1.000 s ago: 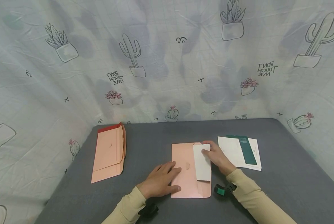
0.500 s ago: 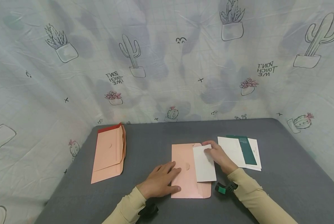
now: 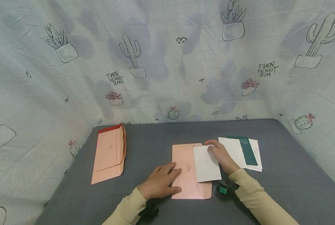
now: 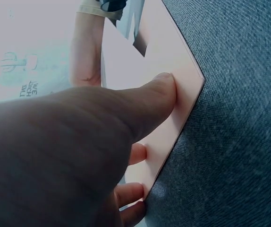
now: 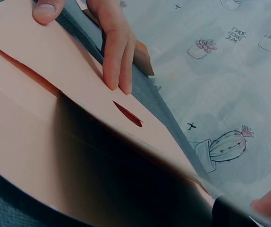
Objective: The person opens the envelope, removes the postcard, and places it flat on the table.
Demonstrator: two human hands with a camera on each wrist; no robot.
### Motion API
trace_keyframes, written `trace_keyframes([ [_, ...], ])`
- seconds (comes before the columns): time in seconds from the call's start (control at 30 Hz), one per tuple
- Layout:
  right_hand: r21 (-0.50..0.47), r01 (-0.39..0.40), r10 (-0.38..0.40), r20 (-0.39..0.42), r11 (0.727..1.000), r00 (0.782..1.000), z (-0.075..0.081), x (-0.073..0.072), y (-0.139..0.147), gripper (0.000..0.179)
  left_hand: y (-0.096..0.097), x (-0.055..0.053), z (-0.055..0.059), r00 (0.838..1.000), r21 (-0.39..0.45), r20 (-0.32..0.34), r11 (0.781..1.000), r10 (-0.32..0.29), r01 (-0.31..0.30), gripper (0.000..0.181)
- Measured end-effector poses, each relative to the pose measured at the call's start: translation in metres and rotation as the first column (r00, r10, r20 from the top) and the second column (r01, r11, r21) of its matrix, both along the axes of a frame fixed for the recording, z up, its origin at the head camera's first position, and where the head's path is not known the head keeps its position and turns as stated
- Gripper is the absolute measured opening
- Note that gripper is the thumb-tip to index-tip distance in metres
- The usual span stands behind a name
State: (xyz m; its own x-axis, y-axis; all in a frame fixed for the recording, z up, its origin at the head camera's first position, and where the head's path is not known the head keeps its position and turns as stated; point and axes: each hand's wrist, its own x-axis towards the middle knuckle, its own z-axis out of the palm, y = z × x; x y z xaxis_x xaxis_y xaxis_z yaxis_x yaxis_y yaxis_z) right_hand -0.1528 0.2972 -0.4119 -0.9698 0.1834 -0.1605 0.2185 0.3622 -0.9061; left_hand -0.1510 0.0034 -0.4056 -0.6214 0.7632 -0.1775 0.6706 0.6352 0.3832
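Observation:
A pink envelope lies flat near the middle of the grey table. From its mouth on the right side a white card sticks out, reaching past the envelope's right edge; its other end is hidden inside. My right hand pinches the card at its upper right corner. In the right wrist view the card's shaded underside is raised above the envelope's flap. My left hand rests on the envelope's left part with spread fingers, its thumb pressing near the lower edge in the left wrist view.
At the far left lie more pink envelopes, with a red strip at the top. White papers and a dark green card lie to the right of my right hand. A cactus-print curtain surrounds the table.
My right hand has shifted slightly right, drawing the white card with it. More of the card now shows beyond the envelope's mouth. The left hand has stayed in place.

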Motion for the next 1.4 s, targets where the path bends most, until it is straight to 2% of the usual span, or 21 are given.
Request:
trace_keyframes([
  [0.37,-0.052,0.000,-0.001,-0.007,0.999,1.000,0.002,-0.002,0.006,0.043,-0.001,0.001,0.001,1.000,0.005,-0.002,1.000,-0.005,0.005,0.066],
  [0.67,0.003,-0.047,0.047,0.000,0.999,0.999,0.005,0.000,0.005,0.046,0.000,0.002,0.002,1.000,0.003,-0.002,1.000,0.001,-0.001,0.066],
  [1.0,0.028,-0.041,0.041,0.018,0.999,0.999,0.011,-0.001,0.006,0.045,0.000,0.002,0.002,1.000,0.001,-0.006,1.000,-0.002,0.002,0.065],
  [1.4,0.010,-0.026,0.026,-0.025,1.000,0.999,0.019,-0.002,0.014,0.043,0.001,0.002,0.003,1.000,-0.001,-0.011,1.000,0.002,-0.002,0.066],
])
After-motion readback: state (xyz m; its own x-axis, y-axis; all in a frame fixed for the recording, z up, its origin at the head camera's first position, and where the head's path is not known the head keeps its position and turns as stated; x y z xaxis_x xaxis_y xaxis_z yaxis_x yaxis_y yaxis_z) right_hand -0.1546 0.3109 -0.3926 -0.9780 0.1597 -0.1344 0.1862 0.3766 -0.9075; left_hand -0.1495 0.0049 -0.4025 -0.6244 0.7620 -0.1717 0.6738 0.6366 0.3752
